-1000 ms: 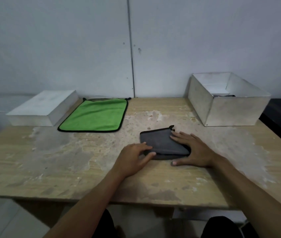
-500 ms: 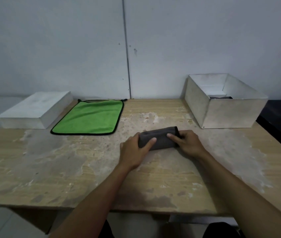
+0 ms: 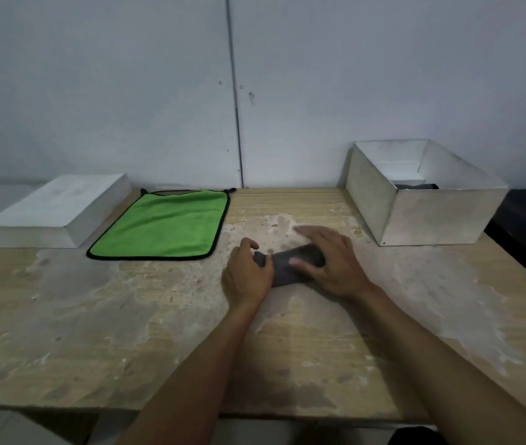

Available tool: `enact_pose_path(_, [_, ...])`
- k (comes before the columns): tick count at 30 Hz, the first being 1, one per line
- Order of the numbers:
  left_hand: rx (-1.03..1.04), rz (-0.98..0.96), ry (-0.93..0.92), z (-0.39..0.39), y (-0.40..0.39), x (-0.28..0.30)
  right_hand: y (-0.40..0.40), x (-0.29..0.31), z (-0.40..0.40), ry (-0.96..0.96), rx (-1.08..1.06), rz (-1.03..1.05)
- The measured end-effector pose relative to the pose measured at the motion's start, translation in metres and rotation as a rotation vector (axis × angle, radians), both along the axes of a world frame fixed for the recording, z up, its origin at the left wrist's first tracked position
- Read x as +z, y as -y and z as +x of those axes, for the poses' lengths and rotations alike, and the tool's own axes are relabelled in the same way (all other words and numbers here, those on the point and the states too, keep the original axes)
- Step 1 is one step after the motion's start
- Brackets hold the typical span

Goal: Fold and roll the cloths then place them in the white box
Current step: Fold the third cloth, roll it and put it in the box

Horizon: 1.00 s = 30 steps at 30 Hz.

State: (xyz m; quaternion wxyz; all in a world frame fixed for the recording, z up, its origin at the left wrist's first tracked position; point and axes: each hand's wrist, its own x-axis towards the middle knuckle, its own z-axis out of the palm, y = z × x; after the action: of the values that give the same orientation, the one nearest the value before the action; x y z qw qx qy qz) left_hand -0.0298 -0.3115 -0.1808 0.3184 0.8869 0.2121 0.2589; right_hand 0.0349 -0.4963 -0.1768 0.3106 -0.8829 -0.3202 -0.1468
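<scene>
A dark grey cloth (image 3: pixel 290 266), rolled into a short cylinder, lies on the wooden table (image 3: pixel 126 316) at its middle. My left hand (image 3: pixel 245 276) grips the roll's left end, fingers curled round it. My right hand (image 3: pixel 330 266) lies over the right part, its blurred fingers stretched out past the roll's far side and its thumb on top of the roll. A green cloth (image 3: pixel 165 224) with black trim is spread flat at the back left. The open white box (image 3: pixel 428 220) stands at the back right, with a dark cloth (image 3: pixel 415 186) showing inside.
A flat, closed white box (image 3: pixel 56 213) sits at the table's far left, beside the green cloth. The grey wall runs just behind the table. A dark surface (image 3: pixel 525 226) adjoins the table's right edge.
The folded grey cloth has been rolled away from me into a tight roll. Both hands moved forward with it, and the right hand's fingers now reach over its far side.
</scene>
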Motion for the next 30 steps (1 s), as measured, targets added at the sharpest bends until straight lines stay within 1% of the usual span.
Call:
enact_pose_path(2, [-0.010,0.010,-0.028,0.003,-0.001,0.001,-0.002,-0.003,0.003,-0.038,0.185,-0.172])
enact_pose_path(4, [-0.029,-0.002,-0.066,0.007,-0.003,0.003,-0.002,-0.007,0.008,-0.054,0.261,-0.218])
enact_pose_path(6, [-0.053,-0.040,-0.076,0.009,-0.005,0.004,-0.002,-0.007,0.013,-0.033,0.267,-0.161])
enact_pose_path(8, [-0.097,-0.048,-0.028,0.009,-0.008,0.002,-0.005,-0.005,0.016,-0.027,0.280,-0.114])
enact_pose_path(11, [-0.278,-0.024,0.074,0.004,-0.015,-0.004,-0.009,-0.003,0.020,-0.048,0.289,-0.099])
enact_pose_path(14, [-0.503,-0.010,0.017,0.001,-0.025,-0.004,-0.010,0.000,0.024,-0.076,0.271,-0.044])
enact_pose_path(16, [-0.574,0.023,-0.014,0.002,-0.031,-0.004,-0.012,0.000,0.028,-0.104,0.262,-0.024])
enact_pose_path(19, [-0.571,0.044,0.019,0.011,-0.037,-0.001,-0.016,-0.001,0.038,-0.171,0.216,0.014])
enact_pose_path(21, [-0.555,0.017,0.057,0.021,-0.038,0.002,-0.021,0.002,0.044,-0.202,0.195,0.059])
enact_pose_path(23, [-0.541,-0.037,0.095,0.035,-0.040,0.003,-0.024,0.010,0.054,-0.269,0.224,0.070])
enact_pose_path(26, [-0.502,-0.090,0.117,0.054,-0.047,-0.002,-0.021,0.023,0.070,-0.359,0.301,-0.048])
enact_pose_path(28, [-0.468,-0.108,0.126,0.064,-0.052,-0.006,-0.016,0.026,0.082,-0.387,0.300,-0.120])
enact_pose_path(30, [-0.423,-0.101,0.137,0.069,-0.051,-0.008,-0.014,0.027,0.087,-0.425,0.283,-0.107])
